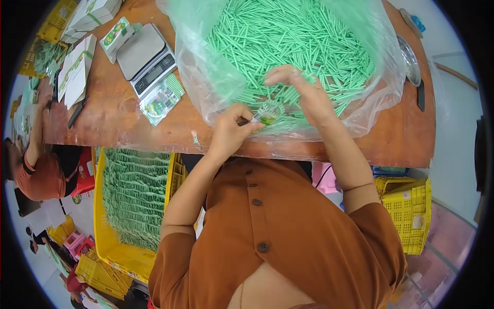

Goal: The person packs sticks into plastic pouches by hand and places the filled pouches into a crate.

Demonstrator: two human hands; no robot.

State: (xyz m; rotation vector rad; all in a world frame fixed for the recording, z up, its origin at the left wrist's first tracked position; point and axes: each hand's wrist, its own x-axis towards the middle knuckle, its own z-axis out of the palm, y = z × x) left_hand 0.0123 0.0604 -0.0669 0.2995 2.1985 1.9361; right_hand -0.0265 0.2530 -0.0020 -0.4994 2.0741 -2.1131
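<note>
My left hand (pixel 234 127) pinches the edge of a small clear printed packet (pixel 268 114) at the near side of a large plastic bag (pixel 198 67). Inside that bag lies a heap of thin light-green sticks (pixel 293 36). Just above the packet, my right hand (pixel 307 95) is curled with its fingers bent to the left. Green sticks show by its fingers and beneath its palm; the fingers partly hide how they are gripped. The packet's mouth faces the heap, with green sticks close to it.
A digital scale (pixel 145 59) stands at left, with a filled packet (pixel 160 100) against it. White cartons (pixel 77 69) lie farther left. A metal bowl (pixel 408 61) is at right. Below the table edge sits a yellow crate (pixel 105 234) of green packets. Another person (pixel 41 175) sits at far left.
</note>
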